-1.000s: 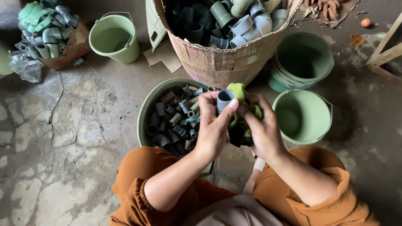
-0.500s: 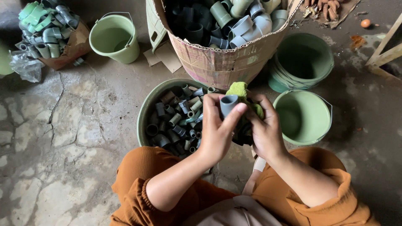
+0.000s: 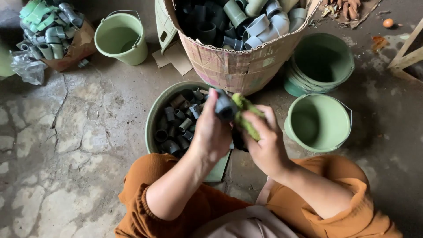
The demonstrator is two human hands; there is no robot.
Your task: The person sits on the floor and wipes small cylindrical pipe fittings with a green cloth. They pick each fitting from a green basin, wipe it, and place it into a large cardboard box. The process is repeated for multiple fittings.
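Left hand [image 3: 211,132] closed around a dark grey fitting [image 3: 224,105]; only the fitting's upper end shows above the fingers, blurred, shape not readable. Right hand [image 3: 260,141] closed on a green cloth [image 3: 244,117], pressed against the fitting at its 3 o'clock side; the cloth's lower part is hidden in the palm, and a dark patch under both hands cannot be made out. Both forearms run down to orange sleeves [image 3: 141,207] at 6 o'clock, cut off by the frame edge. Directly behind the left hand, a green basin [image 3: 154,117] of small grey and green fittings; the hand covers its 3 o'clock rim. At 3 o'clock from the hands, a green bucket [image 3: 319,123] with a wire handle. Further out at 1 o'clock, a stack of buckets [image 3: 319,64], count of layers unclear. At 12 o'clock, a cardboard box [image 3: 233,66] of larger pipe fittings, top cut off. At 10 o'clock, another bucket [image 3: 121,37]; beyond it at the corner, a pile of fittings [image 3: 46,31] on torn cardboard beside a plastic bag [image 3: 26,70]. Wooden slats [image 3: 407,55] at 2 o'clock, cropped.
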